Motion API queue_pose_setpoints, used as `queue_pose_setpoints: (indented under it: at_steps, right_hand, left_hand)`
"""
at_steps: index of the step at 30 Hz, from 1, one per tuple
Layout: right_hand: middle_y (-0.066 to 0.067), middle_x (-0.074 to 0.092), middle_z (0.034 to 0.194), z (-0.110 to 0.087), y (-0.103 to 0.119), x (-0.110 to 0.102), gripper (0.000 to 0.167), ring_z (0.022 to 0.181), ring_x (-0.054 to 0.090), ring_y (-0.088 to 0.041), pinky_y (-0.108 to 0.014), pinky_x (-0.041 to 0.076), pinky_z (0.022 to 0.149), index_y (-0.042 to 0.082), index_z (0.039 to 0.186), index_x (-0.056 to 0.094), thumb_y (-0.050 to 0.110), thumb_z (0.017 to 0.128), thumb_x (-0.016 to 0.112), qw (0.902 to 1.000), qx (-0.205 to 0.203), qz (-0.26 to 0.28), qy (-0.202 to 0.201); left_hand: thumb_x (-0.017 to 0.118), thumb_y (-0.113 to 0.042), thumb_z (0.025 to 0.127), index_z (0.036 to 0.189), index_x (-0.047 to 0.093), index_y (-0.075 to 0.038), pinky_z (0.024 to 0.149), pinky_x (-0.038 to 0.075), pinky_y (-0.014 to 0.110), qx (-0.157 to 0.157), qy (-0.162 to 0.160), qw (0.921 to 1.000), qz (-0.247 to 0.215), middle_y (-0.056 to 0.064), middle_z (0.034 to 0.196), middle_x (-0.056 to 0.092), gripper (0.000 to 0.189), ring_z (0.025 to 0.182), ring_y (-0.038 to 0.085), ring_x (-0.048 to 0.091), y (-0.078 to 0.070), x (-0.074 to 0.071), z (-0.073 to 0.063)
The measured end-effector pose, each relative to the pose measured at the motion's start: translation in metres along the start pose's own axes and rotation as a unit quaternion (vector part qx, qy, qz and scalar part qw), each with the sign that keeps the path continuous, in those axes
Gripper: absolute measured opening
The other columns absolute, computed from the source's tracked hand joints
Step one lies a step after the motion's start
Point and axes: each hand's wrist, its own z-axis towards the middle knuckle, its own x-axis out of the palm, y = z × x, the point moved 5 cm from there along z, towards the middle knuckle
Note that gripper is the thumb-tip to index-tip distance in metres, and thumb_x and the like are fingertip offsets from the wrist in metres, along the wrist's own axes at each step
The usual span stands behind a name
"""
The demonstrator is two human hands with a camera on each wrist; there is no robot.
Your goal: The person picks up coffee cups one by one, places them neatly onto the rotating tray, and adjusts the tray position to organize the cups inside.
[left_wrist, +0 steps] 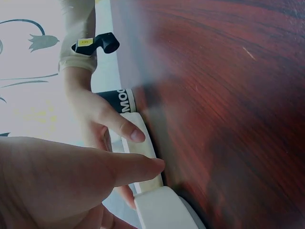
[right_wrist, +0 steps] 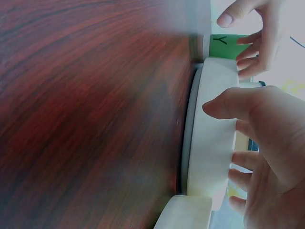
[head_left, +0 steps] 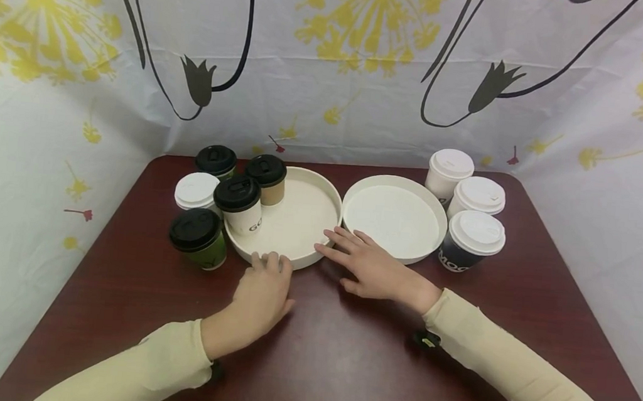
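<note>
Left hand (head_left: 260, 296) of yours loosely bent over near rim of left tray (head_left: 303, 215), thumb free; right hand (head_left: 370, 265) spread, fingertips at tray's right rim. Neither grips. Tray sits toward worktop's (head_left: 343, 359) back edge, against right tray (head_left: 391, 217), carrying white cup (head_left: 241, 212) and brown cup (head_left: 270, 190). You seem to be steadying it; next move probably calls for even hold. Right wrist view shows tray's outer wall; only head view shows tray floor.
</note>
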Motion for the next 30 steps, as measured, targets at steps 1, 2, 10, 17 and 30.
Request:
queue_pose_setpoints:
  at_steps: [1,2,10,17,30]
  right_hand:
    - [-0.012,0.034,0.161,0.000,0.000,0.000,0.078,0.150,0.032,-0.034,-0.057,0.031,0.118,0.023,0.154,0.036,0.025,0.085,0.072,1.0000,-0.001,0.000,0.000]
    - [-0.012,0.034,0.161,0.000,0.000,0.000,0.079,0.150,0.032,-0.034,-0.057,0.032,0.118,0.023,0.154,0.036,0.025,0.084,0.072,1.0000,-0.002,0.001,0.001]
    - [-0.011,0.035,0.161,0.002,0.009,0.006,0.082,0.149,0.032,-0.034,-0.056,0.032,0.117,0.022,0.155,0.034,0.025,0.082,0.072,0.9997,-0.005,-0.023,0.004]
    - [-0.011,0.037,0.159,0.003,0.015,0.011,0.085,0.149,0.033,-0.033,-0.055,0.032,0.118,0.022,0.155,0.033,0.025,0.081,0.072,0.9989,0.001,-0.046,-0.005]
    - [-0.013,0.040,0.157,0.004,0.022,0.008,0.086,0.146,0.037,-0.034,-0.054,0.033,0.118,0.020,0.155,0.035,0.025,0.078,0.075,0.9975,-0.004,-0.068,-0.021]
  left_hand:
    - [0.076,-0.056,0.079,0.124,0.055,0.003,0.074,0.061,0.041,-0.002,0.003,1.0000,-0.003,0.028,0.112,0.060,0.077,0.109,0.048,0.065,0.001,0.000,0.000]
    - [0.076,-0.055,0.078,0.123,0.055,0.003,0.074,0.061,0.041,-0.004,0.005,1.0000,-0.007,0.029,0.112,0.059,0.076,0.109,0.048,0.065,0.002,0.000,0.001]
    - [0.077,-0.054,0.077,0.117,0.054,0.001,0.073,0.060,0.043,-0.013,0.033,0.9993,-0.010,0.031,0.111,0.058,0.072,0.109,0.050,0.064,0.008,0.003,0.003]
    - [0.075,-0.054,0.081,0.120,0.057,0.003,0.079,0.060,0.041,-0.013,0.038,0.9989,-0.024,0.025,0.110,0.061,0.072,0.111,0.042,0.064,0.009,0.000,-0.001]
    - [0.074,-0.055,0.080,0.117,0.061,0.003,0.069,0.058,0.036,-0.002,0.016,0.9993,-0.034,0.016,0.097,0.062,0.070,0.094,0.031,0.064,0.012,-0.007,-0.001]
